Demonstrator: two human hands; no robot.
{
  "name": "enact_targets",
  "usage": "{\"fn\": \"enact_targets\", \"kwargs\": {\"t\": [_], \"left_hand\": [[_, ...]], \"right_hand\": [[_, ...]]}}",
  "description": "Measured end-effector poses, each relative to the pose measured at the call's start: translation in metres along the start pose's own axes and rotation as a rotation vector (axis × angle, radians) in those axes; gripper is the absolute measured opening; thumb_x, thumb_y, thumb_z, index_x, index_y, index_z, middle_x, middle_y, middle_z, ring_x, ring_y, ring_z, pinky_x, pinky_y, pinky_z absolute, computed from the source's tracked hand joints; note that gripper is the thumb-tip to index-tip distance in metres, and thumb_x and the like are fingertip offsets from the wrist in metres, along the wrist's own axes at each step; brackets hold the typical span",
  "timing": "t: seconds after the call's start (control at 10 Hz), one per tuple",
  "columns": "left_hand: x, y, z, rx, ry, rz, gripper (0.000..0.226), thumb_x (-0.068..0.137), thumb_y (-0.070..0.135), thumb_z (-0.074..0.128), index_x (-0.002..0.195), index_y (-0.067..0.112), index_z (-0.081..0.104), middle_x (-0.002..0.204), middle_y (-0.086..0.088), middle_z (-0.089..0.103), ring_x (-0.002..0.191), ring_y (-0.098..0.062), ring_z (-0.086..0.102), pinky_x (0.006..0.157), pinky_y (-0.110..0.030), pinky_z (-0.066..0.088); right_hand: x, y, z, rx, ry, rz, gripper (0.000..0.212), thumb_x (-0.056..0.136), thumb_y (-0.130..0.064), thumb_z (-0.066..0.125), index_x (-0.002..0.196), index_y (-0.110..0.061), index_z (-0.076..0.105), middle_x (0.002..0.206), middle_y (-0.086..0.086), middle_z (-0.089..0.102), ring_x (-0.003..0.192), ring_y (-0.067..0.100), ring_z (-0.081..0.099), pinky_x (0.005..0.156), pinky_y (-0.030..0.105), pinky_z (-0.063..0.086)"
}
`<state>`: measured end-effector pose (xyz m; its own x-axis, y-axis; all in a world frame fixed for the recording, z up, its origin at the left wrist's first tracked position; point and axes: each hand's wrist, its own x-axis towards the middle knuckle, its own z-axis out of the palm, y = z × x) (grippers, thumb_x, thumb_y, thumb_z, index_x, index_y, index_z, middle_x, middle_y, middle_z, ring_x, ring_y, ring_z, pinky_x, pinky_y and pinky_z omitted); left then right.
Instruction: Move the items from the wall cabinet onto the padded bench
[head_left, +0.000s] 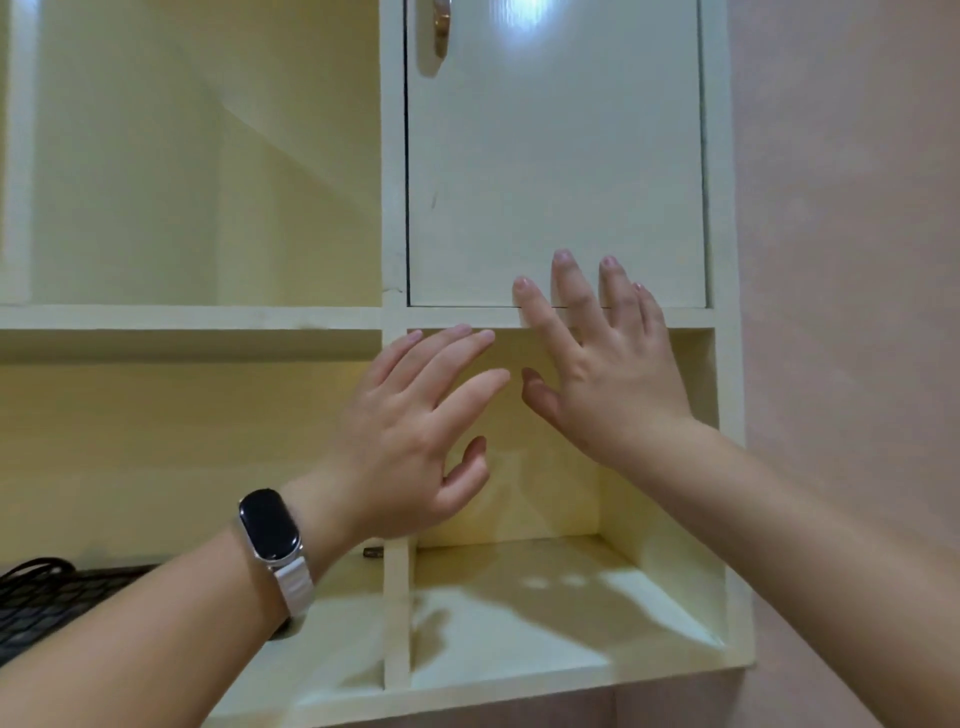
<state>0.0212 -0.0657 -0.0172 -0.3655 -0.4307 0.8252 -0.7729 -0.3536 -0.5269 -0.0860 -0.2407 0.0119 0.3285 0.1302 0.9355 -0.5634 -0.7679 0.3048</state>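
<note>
A cream wall cabinet (395, 317) fills the view. Its upper right door (556, 171) is shut, with a metal handle (441, 26) at the top edge of the frame. Both of my hands are raised in front of the open lower right compartment (566, 597). My left hand (415, 436) has its fingers spread and holds nothing; a dark smartwatch (270, 525) sits on that wrist. Higher up, my right hand (597, 364) is also spread, its fingertips over the bottom edge of the door. A black keyboard (47, 603) lies in the lower left compartment. The padded bench is out of view.
A small dark object (373, 552) lies on the shelf by the vertical divider, partly hidden behind my left hand. A black cable (36, 569) loops over the keyboard. A pink wall (852, 260) runs along the cabinet's right side.
</note>
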Motion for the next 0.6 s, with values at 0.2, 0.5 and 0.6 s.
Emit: {"fn": "enact_targets", "kwargs": {"t": [0.2, 0.5, 0.6], "left_hand": [[0.0, 0.001, -0.01, 0.11, -0.15, 0.022, 0.057, 0.079, 0.033, 0.057, 0.133, 0.014, 0.056, 0.145, -0.016, 0.046, 0.138, -0.032, 0.038, 0.112, -0.051, 0.028], [-0.033, 0.014, -0.032, 0.062, -0.205, 0.011, 0.049, 0.086, 0.039, 0.053, 0.126, 0.012, 0.061, 0.137, -0.016, 0.054, 0.132, -0.033, 0.045, 0.107, -0.051, 0.033], [-0.051, 0.024, -0.034, -0.039, -0.177, 0.032, 0.042, 0.085, 0.037, 0.054, 0.114, 0.009, 0.066, 0.123, -0.016, 0.062, 0.118, -0.034, 0.055, 0.098, -0.046, 0.039]], "right_hand": [[-0.001, -0.004, -0.032, 0.087, -0.199, 0.061, 0.074, 0.092, -0.055, 0.046, 0.154, -0.035, 0.011, 0.164, 0.006, 0.009, 0.148, 0.037, 0.01, 0.117, 0.051, 0.016], [-0.053, -0.021, -0.071, 0.145, -0.329, 0.067, 0.07, 0.086, -0.059, 0.029, 0.141, -0.021, 0.049, 0.145, 0.01, 0.049, 0.132, 0.033, 0.043, 0.106, 0.048, 0.036], [-0.085, -0.032, -0.08, 0.13, -0.393, 0.077, 0.068, 0.086, -0.059, 0.031, 0.135, -0.019, 0.055, 0.139, 0.011, 0.055, 0.127, 0.034, 0.049, 0.1, 0.047, 0.039]]}}
